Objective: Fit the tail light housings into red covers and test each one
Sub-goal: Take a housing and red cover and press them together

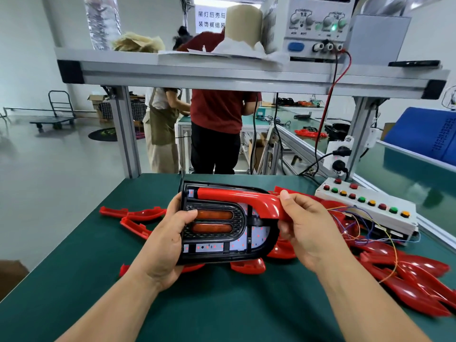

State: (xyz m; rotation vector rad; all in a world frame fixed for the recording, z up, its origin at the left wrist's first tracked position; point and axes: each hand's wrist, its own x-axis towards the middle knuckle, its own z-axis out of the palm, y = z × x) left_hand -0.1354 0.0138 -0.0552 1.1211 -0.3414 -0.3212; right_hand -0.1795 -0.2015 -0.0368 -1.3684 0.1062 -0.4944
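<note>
While our left hand (170, 233) grips the black tail light housing (222, 233) above the green table (222, 304), our right hand (306, 225) pinches a red cover (246, 197) laid along its top edge.

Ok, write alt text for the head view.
The left hand grips a black tail light housing over a green bench while the right hand pinches a red cover along its top. More red covers lie beneath.
</note>
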